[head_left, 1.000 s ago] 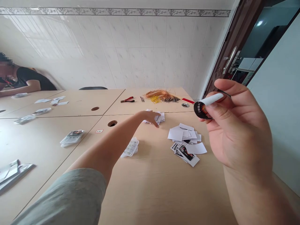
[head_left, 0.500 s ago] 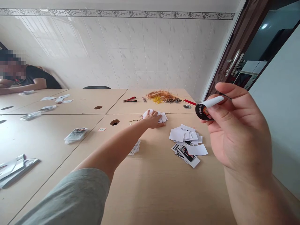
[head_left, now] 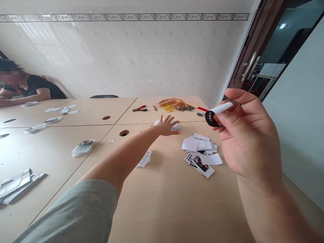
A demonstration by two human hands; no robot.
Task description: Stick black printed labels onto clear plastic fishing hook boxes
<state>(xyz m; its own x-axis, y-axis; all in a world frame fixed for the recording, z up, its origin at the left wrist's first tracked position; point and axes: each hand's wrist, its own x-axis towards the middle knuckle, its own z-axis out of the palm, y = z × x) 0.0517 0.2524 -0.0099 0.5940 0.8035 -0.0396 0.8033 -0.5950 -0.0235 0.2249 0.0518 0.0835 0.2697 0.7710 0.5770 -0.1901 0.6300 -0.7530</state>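
My right hand [head_left: 246, 135] is raised at the right, pinching a white paper tube [head_left: 222, 108] between thumb and fingers. A round black printed disc [head_left: 212, 118] with an orange flame-like picture caps the tube's end. My left arm stretches across the table, and my left hand [head_left: 165, 125] hangs open with spread fingers. It sits just over a small pile of white paper pieces [head_left: 175, 127], partly hiding it. Nearest my right hand below lie loose white paper sheets [head_left: 198, 144] and printed cards [head_left: 199, 164].
A clear plastic tray [head_left: 145, 158] lies under my left forearm. Red-handled pliers [head_left: 139, 108] and a bundle of orange wires [head_left: 174, 104] lie at the far table end. A co-worker [head_left: 32, 87] sits far left beside scattered packets [head_left: 83, 147]. A wall [head_left: 296, 101] stands right.
My left hand has lifted off the paper pile and its fingers have spread apart. My right hand has shifted slightly up and to the left, still holding the tube.
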